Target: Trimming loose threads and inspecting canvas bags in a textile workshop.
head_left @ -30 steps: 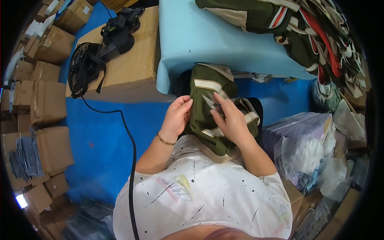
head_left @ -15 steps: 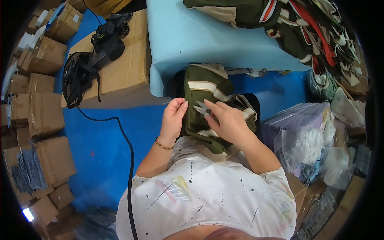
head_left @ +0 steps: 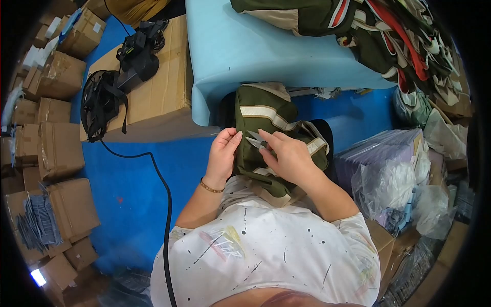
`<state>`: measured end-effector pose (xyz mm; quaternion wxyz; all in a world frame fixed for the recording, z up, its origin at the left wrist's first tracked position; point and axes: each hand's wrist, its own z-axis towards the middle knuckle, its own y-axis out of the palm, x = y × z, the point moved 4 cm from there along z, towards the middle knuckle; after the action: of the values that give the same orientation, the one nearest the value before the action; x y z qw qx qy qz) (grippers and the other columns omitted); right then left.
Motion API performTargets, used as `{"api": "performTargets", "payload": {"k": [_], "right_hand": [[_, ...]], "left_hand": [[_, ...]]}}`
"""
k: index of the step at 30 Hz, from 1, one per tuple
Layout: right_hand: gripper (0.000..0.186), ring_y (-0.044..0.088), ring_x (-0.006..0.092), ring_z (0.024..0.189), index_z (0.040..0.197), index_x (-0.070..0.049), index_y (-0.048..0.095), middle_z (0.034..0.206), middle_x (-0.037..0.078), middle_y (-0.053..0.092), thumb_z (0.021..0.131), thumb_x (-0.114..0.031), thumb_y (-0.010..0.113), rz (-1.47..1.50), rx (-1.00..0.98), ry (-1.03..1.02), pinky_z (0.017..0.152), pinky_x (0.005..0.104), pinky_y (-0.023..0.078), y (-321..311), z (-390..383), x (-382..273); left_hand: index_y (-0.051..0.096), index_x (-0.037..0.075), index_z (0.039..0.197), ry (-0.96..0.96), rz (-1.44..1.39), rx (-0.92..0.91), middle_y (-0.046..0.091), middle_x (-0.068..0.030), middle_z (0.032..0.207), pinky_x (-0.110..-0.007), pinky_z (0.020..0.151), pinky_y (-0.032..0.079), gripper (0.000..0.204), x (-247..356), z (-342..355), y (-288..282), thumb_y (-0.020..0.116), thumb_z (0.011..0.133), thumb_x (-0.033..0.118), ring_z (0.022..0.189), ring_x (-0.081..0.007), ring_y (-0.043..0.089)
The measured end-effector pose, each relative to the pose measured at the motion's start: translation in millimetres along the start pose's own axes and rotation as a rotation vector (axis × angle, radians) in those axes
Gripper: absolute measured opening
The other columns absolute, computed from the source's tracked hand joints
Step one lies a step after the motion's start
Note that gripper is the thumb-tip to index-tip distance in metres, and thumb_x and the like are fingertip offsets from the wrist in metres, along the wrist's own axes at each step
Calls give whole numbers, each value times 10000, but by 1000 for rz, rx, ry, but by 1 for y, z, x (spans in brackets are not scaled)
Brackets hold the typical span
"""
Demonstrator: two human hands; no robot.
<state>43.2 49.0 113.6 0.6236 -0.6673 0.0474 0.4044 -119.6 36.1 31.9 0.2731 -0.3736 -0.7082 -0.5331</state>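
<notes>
An olive-green bag (head_left: pixel 273 115) with cream straps and beige panels lies on my lap, its upper end near the light blue table (head_left: pixel 240 56). At the bag's left edge, my left hand (head_left: pixel 223 153) has thumb and fingertips pinched together; whether fabric or a thread is between them is too small to tell. My right hand (head_left: pixel 286 158) grips small metal thread snips (head_left: pixel 253 141), their pointed blades over the green fabric, just right of my left fingertips.
A cardboard box (head_left: pixel 171 82) holds black straps and equipment (head_left: pixel 102 102), with a black cable running down. More green-and-red bags (head_left: pixel 388 46) pile on the table. Stacked cartons (head_left: pixel 61 153) line the left; plastic-wrapped purple stacks (head_left: pixel 383 158) and loose plastic stand at the right.
The view has shifted, putting the table further left in the picture. My right hand and the snips have moved slightly down and left, the blades now angled beside my left fingertips.
</notes>
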Motion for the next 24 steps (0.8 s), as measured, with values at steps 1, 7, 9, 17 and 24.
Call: {"api": "performTargets", "payload": {"k": [1,7,9,17,24], "right_hand": [[367,613,282,694,1140,-49,585,797,85,594,804,-193,615,5,9,8,591,375,502,-1,0,1],[371,614,284,689,1138,-46,585,788,84,593,797,-186,619,3,64,3,589,376,501,0,4,6],[382,612,272,687,1159,-56,573,786,76,589,799,-173,627,7,50,1,585,368,494,1,3,4],[398,611,255,675,1174,-66,560,780,65,586,795,-158,637,-27,42,-18,566,360,490,0,1,1],[406,610,258,675,1177,-62,556,775,69,583,793,-166,637,-45,39,-20,564,364,489,2,1,-2]], "left_hand": [[549,19,1007,-24,-20,-9,615,-31,934,-224,737,482,110,-2,1,-1,516,936,97,817,-86,579],[550,32,1006,-130,-95,-16,620,-38,940,-244,729,501,125,-3,1,1,512,940,132,821,-108,600],[551,35,1008,-134,-106,-27,621,-38,941,-245,728,502,130,-3,1,2,512,941,139,821,-112,602],[554,33,1002,-126,-121,-11,621,-38,939,-245,725,505,121,-3,1,2,512,939,127,817,-113,604],[557,33,998,-129,-113,-36,634,-48,947,-245,741,504,121,-5,0,-1,500,941,122,826,-117,611]]}}
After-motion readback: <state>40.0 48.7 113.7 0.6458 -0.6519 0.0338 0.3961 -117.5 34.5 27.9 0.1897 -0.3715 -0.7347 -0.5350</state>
